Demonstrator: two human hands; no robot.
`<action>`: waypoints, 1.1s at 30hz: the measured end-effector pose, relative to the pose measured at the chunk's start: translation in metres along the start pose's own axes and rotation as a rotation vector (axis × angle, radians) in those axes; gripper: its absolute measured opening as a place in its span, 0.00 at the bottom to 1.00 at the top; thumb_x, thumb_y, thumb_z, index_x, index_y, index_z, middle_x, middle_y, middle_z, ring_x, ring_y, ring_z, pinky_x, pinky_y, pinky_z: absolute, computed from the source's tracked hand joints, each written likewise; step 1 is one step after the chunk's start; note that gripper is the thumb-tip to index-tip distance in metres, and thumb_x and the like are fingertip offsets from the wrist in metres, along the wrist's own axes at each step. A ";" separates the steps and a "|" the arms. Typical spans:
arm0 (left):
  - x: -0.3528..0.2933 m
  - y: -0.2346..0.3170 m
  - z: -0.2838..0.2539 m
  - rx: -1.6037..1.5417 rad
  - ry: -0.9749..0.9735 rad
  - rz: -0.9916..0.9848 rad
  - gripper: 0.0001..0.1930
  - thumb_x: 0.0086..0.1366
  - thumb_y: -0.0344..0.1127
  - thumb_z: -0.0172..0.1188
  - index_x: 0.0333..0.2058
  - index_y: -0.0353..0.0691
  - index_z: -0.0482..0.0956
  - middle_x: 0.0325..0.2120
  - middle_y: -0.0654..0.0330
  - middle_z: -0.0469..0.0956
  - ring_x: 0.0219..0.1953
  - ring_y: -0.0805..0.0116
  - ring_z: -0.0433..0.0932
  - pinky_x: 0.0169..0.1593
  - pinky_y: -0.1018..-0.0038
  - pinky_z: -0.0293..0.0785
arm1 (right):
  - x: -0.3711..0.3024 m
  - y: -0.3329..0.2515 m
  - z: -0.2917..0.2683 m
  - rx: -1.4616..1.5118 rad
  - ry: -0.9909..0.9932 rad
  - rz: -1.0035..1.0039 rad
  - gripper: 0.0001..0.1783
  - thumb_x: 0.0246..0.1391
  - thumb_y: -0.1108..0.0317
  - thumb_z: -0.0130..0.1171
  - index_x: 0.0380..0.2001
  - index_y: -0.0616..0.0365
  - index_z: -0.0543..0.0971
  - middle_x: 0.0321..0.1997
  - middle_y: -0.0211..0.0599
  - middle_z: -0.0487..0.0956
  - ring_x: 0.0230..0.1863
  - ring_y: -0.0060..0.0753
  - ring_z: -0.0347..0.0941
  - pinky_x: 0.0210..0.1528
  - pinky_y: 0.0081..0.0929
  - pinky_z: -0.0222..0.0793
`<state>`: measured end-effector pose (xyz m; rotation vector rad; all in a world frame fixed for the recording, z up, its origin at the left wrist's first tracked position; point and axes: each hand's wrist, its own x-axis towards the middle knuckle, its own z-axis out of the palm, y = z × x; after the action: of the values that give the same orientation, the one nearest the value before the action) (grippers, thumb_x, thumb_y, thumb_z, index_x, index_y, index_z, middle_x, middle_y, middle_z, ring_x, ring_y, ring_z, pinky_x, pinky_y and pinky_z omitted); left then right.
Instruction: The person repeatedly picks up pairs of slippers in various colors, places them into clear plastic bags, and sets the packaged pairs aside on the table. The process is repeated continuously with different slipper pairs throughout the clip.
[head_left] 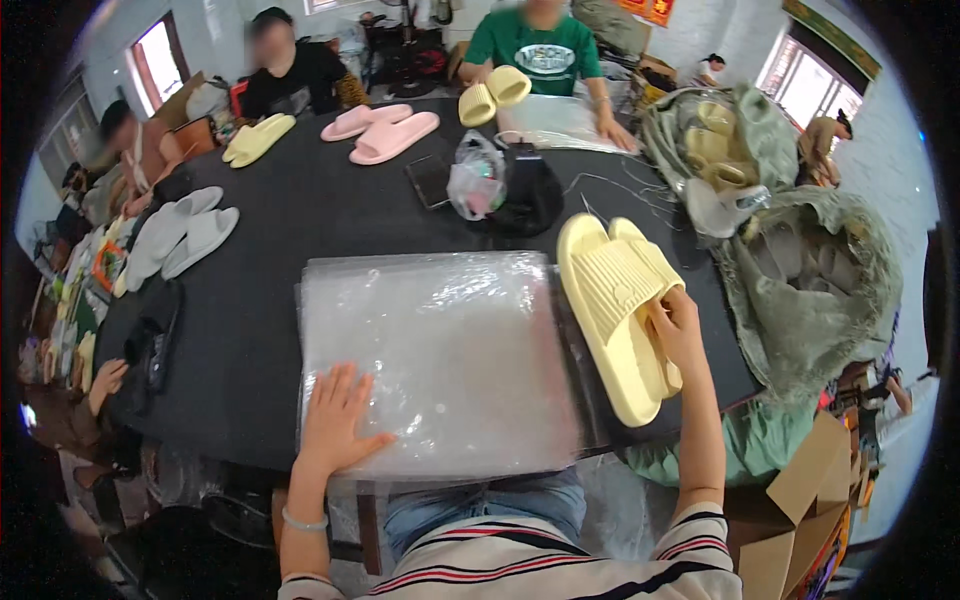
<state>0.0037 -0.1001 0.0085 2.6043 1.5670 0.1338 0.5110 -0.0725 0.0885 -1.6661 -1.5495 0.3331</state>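
My left hand (338, 422) lies flat, fingers spread, on the lower left part of a stack of clear plastic bags (450, 350) at the table's front edge. To the right of the stack, my right hand (678, 325) grips a pair of pale yellow slippers (608, 290) at the strap opening. The slippers lie side by side, toes pointing away from me, and the left one partly covers the right one. Some of my right fingertips are hidden inside the slipper.
Across the black table (270, 220), a person in green holds yellow slippers (494, 95) beside more plastic bags (560, 122). Pink slippers (395, 138), grey slippers (200, 240), a phone (428, 182) and a knotted plastic bag (475, 185) lie around. Sacks of slippers (820, 290) stand right.
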 end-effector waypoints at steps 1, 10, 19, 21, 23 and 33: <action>0.002 0.000 0.002 -0.027 0.018 0.004 0.52 0.52 0.74 0.54 0.66 0.39 0.59 0.67 0.42 0.52 0.70 0.45 0.47 0.71 0.52 0.37 | -0.001 -0.025 0.007 0.037 -0.068 -0.024 0.13 0.58 0.67 0.57 0.37 0.69 0.79 0.26 0.45 0.77 0.26 0.33 0.74 0.30 0.30 0.69; 0.001 0.001 0.000 -0.057 0.076 0.024 0.50 0.54 0.71 0.56 0.64 0.39 0.62 0.68 0.44 0.51 0.71 0.45 0.48 0.71 0.52 0.39 | -0.012 -0.123 0.143 -0.090 -0.539 -0.437 0.15 0.57 0.62 0.59 0.37 0.64 0.79 0.32 0.53 0.79 0.32 0.51 0.78 0.35 0.39 0.72; -0.018 0.029 -0.038 -0.136 0.391 0.070 0.28 0.57 0.42 0.66 0.55 0.37 0.72 0.59 0.47 0.68 0.62 0.49 0.66 0.62 0.55 0.64 | 0.012 -0.061 0.138 0.442 -0.413 -0.132 0.20 0.58 0.70 0.56 0.54 0.57 0.73 0.34 0.41 0.78 0.33 0.26 0.75 0.33 0.25 0.70; -0.005 0.068 -0.038 -0.513 0.398 0.121 0.28 0.56 0.38 0.67 0.55 0.38 0.72 0.59 0.47 0.69 0.60 0.50 0.68 0.58 0.58 0.70 | 0.008 -0.028 0.159 0.420 -0.402 -0.147 0.21 0.58 0.72 0.53 0.56 0.57 0.70 0.36 0.40 0.78 0.34 0.27 0.74 0.36 0.24 0.70; 0.024 0.114 -0.043 -0.492 0.365 0.112 0.27 0.58 0.40 0.65 0.55 0.37 0.72 0.53 0.45 0.72 0.53 0.47 0.74 0.53 0.60 0.73 | 0.002 -0.001 0.183 0.321 -0.389 -0.216 0.20 0.59 0.72 0.52 0.55 0.57 0.71 0.36 0.39 0.78 0.35 0.27 0.73 0.38 0.25 0.70; 0.086 0.120 -0.027 -0.129 0.292 -0.215 0.21 0.63 0.47 0.59 0.46 0.35 0.76 0.33 0.49 0.74 0.38 0.52 0.75 0.42 0.59 0.73 | 0.003 0.003 0.174 0.447 -0.552 -0.093 0.22 0.56 0.75 0.55 0.55 0.53 0.76 0.35 0.39 0.81 0.34 0.25 0.77 0.41 0.26 0.73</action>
<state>0.1453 -0.0788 0.0528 2.3831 1.8486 0.5997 0.3956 -0.0037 -0.0228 -1.1972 -1.7666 1.0744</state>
